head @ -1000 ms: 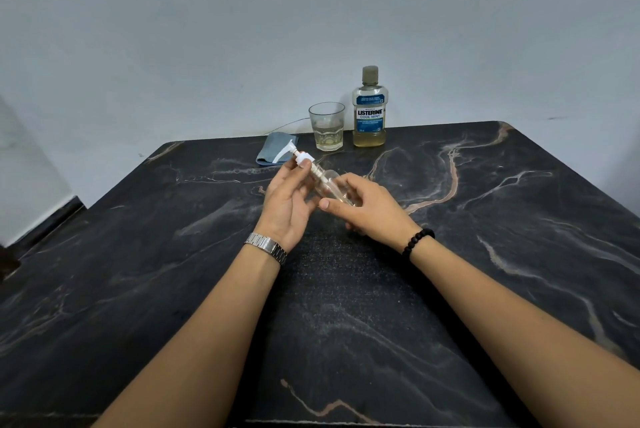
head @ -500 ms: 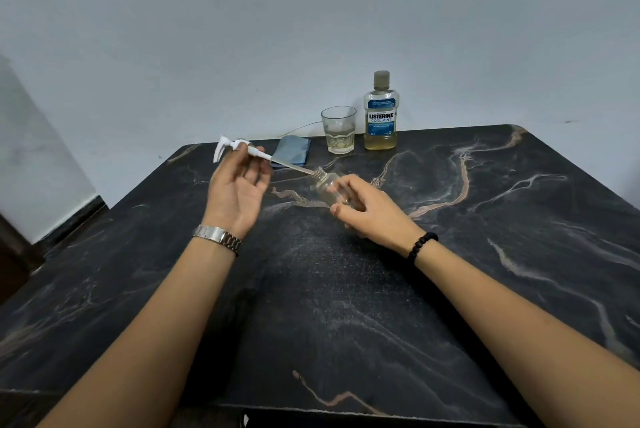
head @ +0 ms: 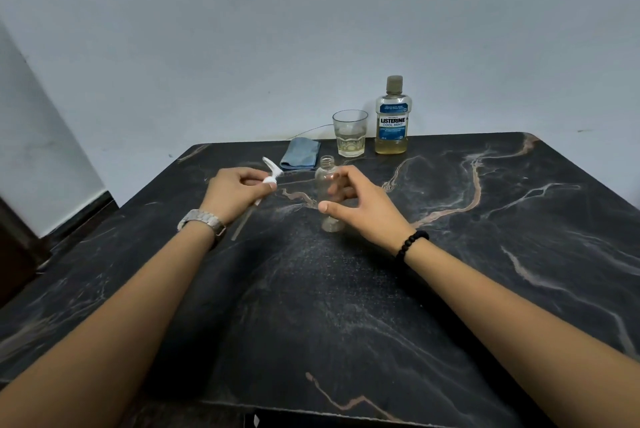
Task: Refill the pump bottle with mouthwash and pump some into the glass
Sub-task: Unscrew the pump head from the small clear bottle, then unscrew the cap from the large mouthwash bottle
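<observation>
On dark marble table, mid-task: pump head w/ dip tube already off, pinched in left hand, fingers curled round collar, tube slanting down toward wrist. Clear pump bottle upright, neck open, looks empty. Right hand cupped round bottle's right side, fingers loosely spread, thumb in front; contact w/ glass can't be told for sure. Still left, judging by layout: uncap mouthwash bottle at back edge, pour into pump bottle, refit pump, pump into glass, which sits just left of mouthwash & already holds some yellowish liquid. Blue cloth behind pump head, untouched.
</observation>
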